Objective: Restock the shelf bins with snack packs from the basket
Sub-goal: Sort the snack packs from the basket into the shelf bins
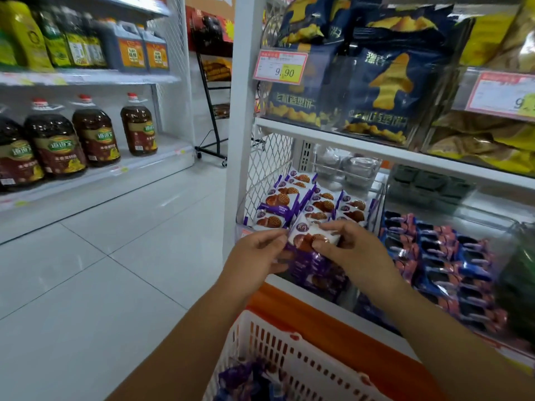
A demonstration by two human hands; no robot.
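Both hands are up at centre frame, just in front of the lower shelf. The left hand (257,253) has its grip pinched on the left edge of a small stack of purple-and-white snack packs (307,244), while the right hand (353,250) has its grip clamped on the other side, thumb pressed on the top pack's face. So this looks like the loading step: packs out of the basket and held at the mouth of the shelf bin (378,202), touching nothing inside it yet. Behind the fingers sit the matching packs already in rows (289,198), standing on edge. The next move, I'd say, calls for tipping the stack upright and sliding it in against the front row, faces matched. Low in the frame is the white slotted basket (278,342) with its orange handle (333,322), and more purple packs (246,380) wait inside. On writing: the price tag (280,67) upper centre reads 9.90; a second tag (503,94) upper right starts with 9 and runs out of frame. The dark blue bags (388,91) carry Chinese characters, too soft to read for certain, and the oil bottles (95,131) at left likewise.
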